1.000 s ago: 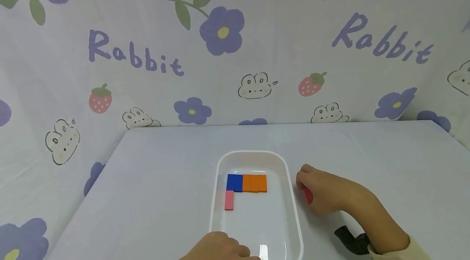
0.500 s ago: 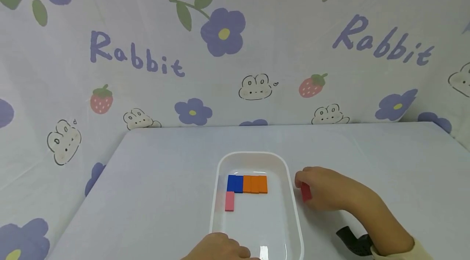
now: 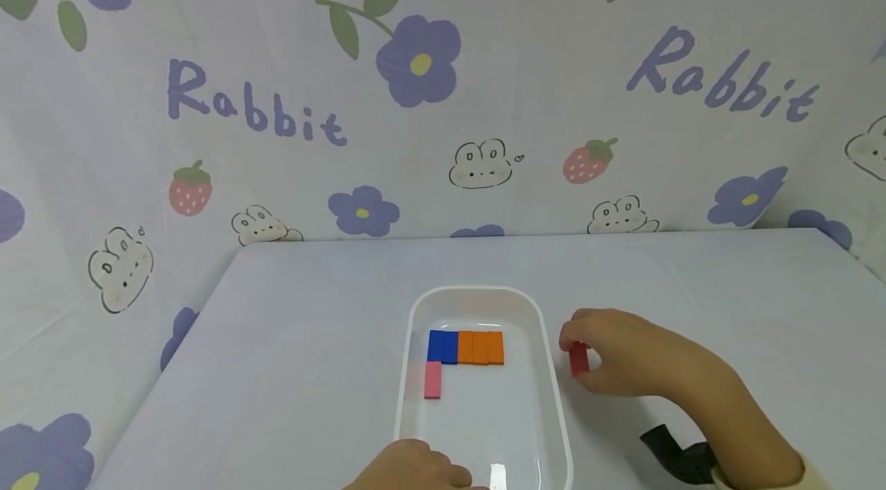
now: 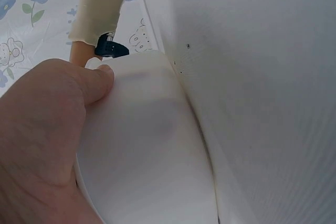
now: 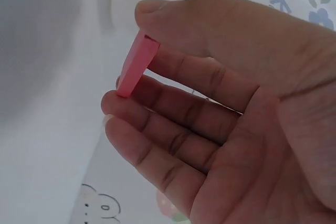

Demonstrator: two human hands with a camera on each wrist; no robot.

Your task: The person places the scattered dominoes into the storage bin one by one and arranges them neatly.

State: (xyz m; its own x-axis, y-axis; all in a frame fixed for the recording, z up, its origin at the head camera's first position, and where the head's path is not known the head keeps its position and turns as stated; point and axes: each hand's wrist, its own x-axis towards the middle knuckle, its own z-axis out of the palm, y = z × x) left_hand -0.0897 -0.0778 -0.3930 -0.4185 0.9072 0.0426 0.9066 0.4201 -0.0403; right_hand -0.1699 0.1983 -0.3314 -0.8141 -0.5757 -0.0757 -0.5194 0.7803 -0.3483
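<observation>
My right hand [image 3: 623, 351] is just outside the right wall of the white tray [image 3: 559, 405]. It pinches a small pink tile [image 5: 138, 65] between the thumb and fingertips; the tile stands on end in the grip. At the tray's near left edge, my left hand [image 3: 418, 467] holds the rim, the thumb lapping over it in the left wrist view. Inside the tray, blue tiles [image 3: 443, 347] and orange tiles [image 3: 481, 348] lie side by side in one row. Another pink tile [image 3: 432, 381] lies below the row's left end.
A black curved strap-like piece [image 3: 678, 455] is beside the right wrist. The white table [image 3: 311, 367] extends around the tray. Behind it hangs a cloth [image 3: 526, 75] printed with flowers, rabbits and strawberries.
My right hand has turned slightly and its fingers have spread, so more of the pink tile shows between thumb and fingertips. The left hand and the tray's tiles have stayed put.
</observation>
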